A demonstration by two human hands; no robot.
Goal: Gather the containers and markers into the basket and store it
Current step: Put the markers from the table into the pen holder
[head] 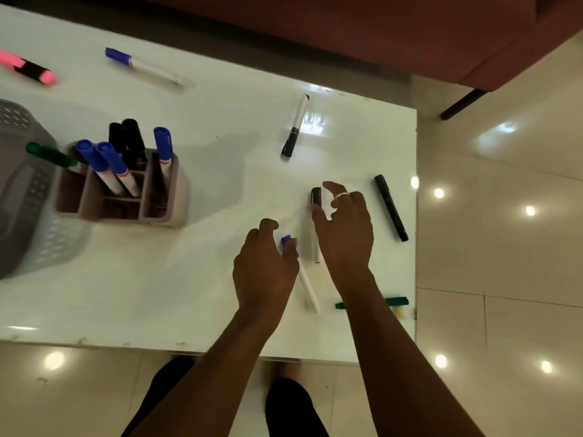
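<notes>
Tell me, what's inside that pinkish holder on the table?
Standing in the holder: three blue-capped markers, two black markers and a green marker leaning out left. Their lower ends are hidden by the walls, and the shadowed front pockets cannot be seen into.

The glossy white rectangular surface [126, 294] stood on a floor of large cream polished tiles [504, 247] with thin dark joints between them. Small round spots of reflected light [438, 193] shone in the tiles, to the right of the surface and in front of it. Behind the surface was a dark red upholstered seat [410, 33], and its slim black leg [460, 104] touched the floor. The room was rather dim.
</notes>
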